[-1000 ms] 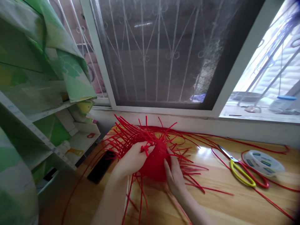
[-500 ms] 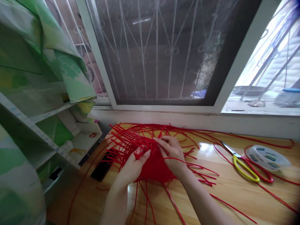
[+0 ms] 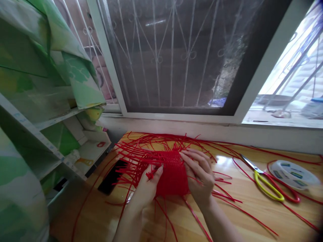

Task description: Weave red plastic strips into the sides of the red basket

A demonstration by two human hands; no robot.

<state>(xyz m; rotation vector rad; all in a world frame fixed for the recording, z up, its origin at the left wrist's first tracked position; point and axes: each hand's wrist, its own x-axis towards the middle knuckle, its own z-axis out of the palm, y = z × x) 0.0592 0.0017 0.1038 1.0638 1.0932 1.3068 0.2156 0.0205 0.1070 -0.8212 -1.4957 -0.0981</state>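
Note:
A red piece of weaving (image 3: 173,178), made of thin cords, stands at the middle of the table between my hands. Many loose cord ends stick out from its left side, its top and its right. My left hand (image 3: 148,183) is closed at its left side, with short red cord ends between thumb and fingers. On the right edge my right hand (image 3: 199,169) lies with fingers bent together, thumb and fingertips pressed to the woven face. The fingertips partly cover what they pinch. Loose red cords (image 3: 161,136) lie spread behind the weaving.
Scissors (image 3: 267,185) with one yellow and one red handle lie on the wooden table (image 3: 234,222) at right, beside a white plastic spool (image 3: 294,174). A black phone (image 3: 109,181) lies at left near a white shelf (image 3: 58,154). A barred window (image 3: 174,67) rises behind.
My right hand has moved right and down along the weaving, and more of the woven face shows. The left hand stays closed on the cord ends. The view has shifted slightly.

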